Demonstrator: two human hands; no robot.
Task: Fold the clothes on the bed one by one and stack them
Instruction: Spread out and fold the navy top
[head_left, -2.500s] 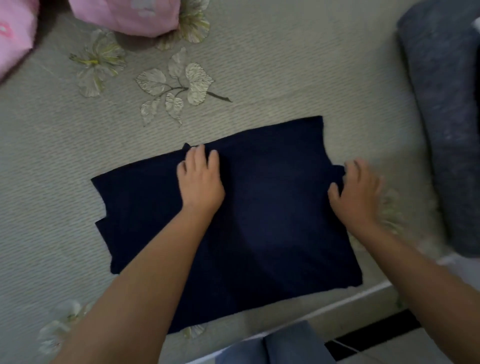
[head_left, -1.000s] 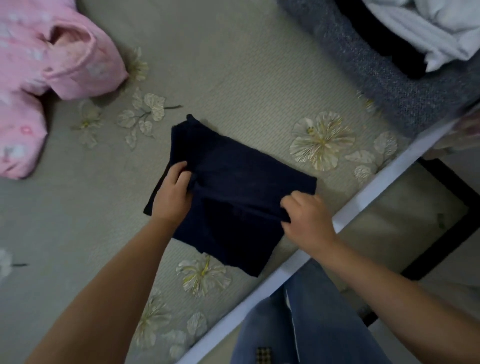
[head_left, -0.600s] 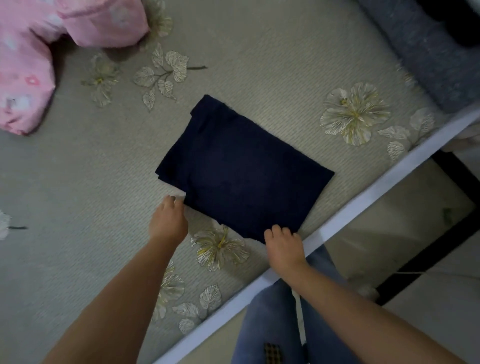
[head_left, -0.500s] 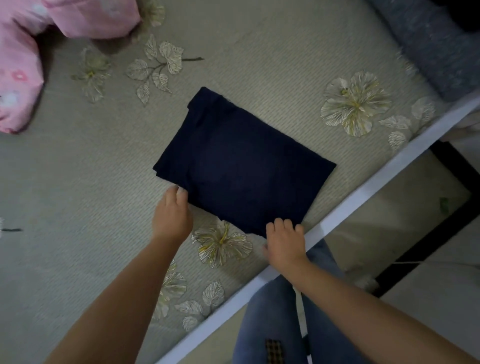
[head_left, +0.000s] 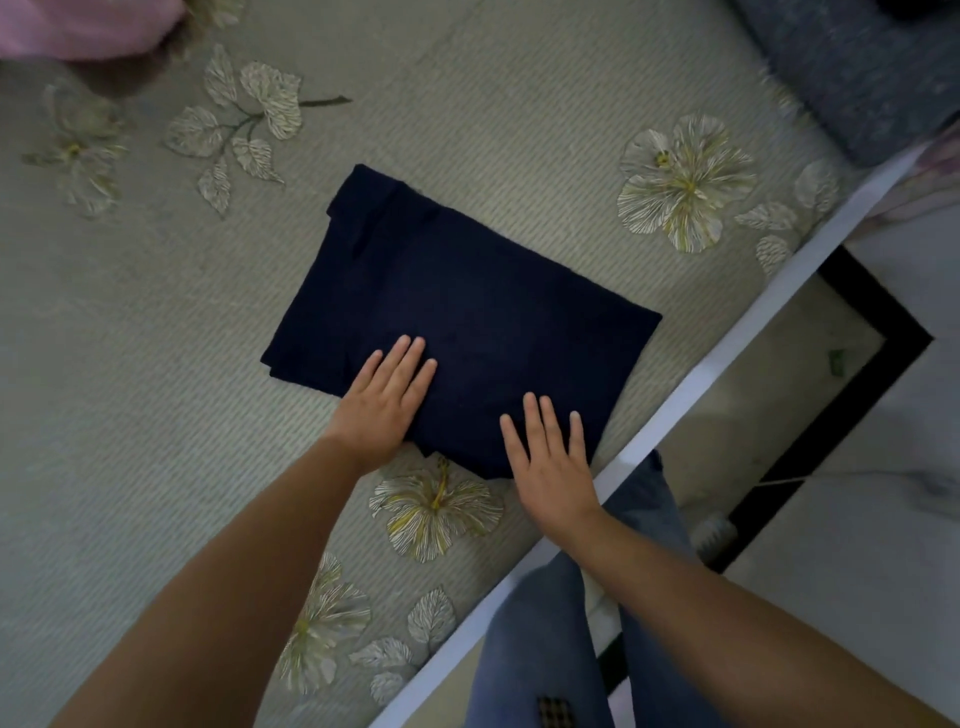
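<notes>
Both hands lie flat with fingers straight, holding nothing, the left hand (head_left: 382, 402) and right hand (head_left: 550, 457) pressing the near long edge of the folded navy-blue cloth rectangle (head_left: 457, 317), whose long axis runs parallel to the bed's white edge (head_left: 727, 353) just beside it, the right hand nearer that edge.

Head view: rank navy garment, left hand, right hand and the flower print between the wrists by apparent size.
1. Navy garment
2. Flower print
3. Left hand and right hand: look alike, unranked.
</notes>
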